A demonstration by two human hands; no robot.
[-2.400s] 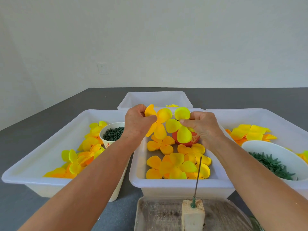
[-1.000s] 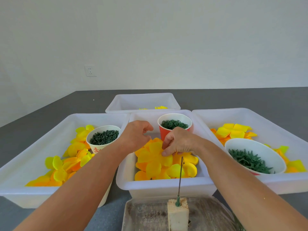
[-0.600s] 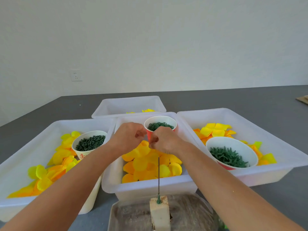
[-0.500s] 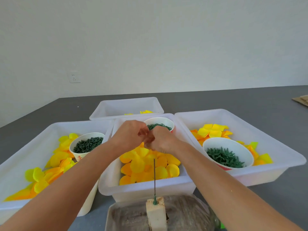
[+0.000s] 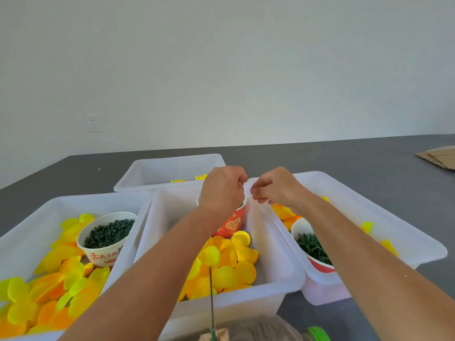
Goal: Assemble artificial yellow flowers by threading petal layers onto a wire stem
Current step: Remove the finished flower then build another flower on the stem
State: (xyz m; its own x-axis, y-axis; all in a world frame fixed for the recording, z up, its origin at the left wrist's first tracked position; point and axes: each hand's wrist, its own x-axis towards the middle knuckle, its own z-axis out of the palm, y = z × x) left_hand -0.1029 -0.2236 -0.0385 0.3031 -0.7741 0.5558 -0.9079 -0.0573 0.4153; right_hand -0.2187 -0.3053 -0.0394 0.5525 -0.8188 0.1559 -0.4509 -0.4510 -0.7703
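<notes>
While both hands hover side by side above the middle bin, the left hand is curled into a loose fist over a red paper cup, and whether it has hold of anything cannot be told. Just beside it, the right hand has its fingertips drawn together as if pinching, but anything between them is too small to make out. Yellow and orange petal layers lie heaped in the middle bin in front of the cup. Rising in front of that bin, the thin wire stem stands upright and bare in a pale block at the bottom edge of the view. To the left, another white bin holds more petals and a white cup of dark green pieces. To the right, a third bin carries petals and a bowl of green leaf-like parts. A fourth bin sits behind them on the grey table, with flattened cardboard at the far right.
</notes>
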